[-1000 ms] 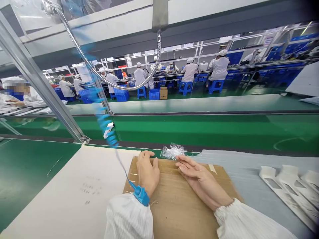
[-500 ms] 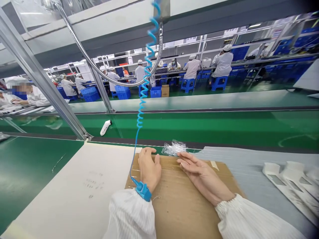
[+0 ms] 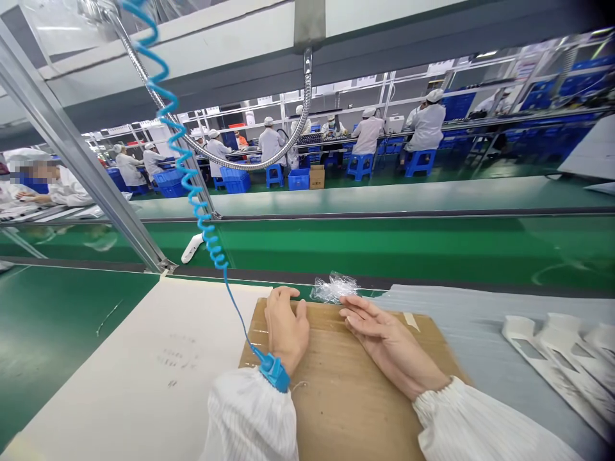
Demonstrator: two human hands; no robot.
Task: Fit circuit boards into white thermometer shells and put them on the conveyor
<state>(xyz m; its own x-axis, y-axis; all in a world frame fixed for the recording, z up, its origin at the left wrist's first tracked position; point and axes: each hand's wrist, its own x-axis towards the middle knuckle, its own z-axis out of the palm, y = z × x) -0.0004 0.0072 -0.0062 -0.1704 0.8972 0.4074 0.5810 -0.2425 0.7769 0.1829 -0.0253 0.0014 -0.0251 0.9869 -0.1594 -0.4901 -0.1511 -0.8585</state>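
Observation:
My left hand (image 3: 287, 326) rests on the upper left of a brown cardboard sheet (image 3: 350, 397), fingers curved and apart from the thumb, with nothing held. A blue wrist strap (image 3: 274, 372) with a coiled cord (image 3: 189, 176) is on that wrist. On the right side of the cardboard lies my right hand (image 3: 384, 339), palm turned inward, fingers extended and empty. Its fingertips are close to crumpled clear plastic (image 3: 335, 288) at the cardboard's far edge. A piece of tape (image 3: 411, 321) sticks to the cardboard.
White sheet (image 3: 120, 358) on the left; several white plastic parts (image 3: 560, 349) on a grey covering (image 3: 475, 326) at the right. Beyond, a white handheld device (image 3: 193, 248) lies on the green conveyor (image 3: 384, 246). A metal post (image 3: 91, 147) rises at the left. People sit in the background.
The coiled blue cord has swung to the left and now passes in front of the handheld device's end. Both hands keep nearly the same pose; the view has shifted slightly.

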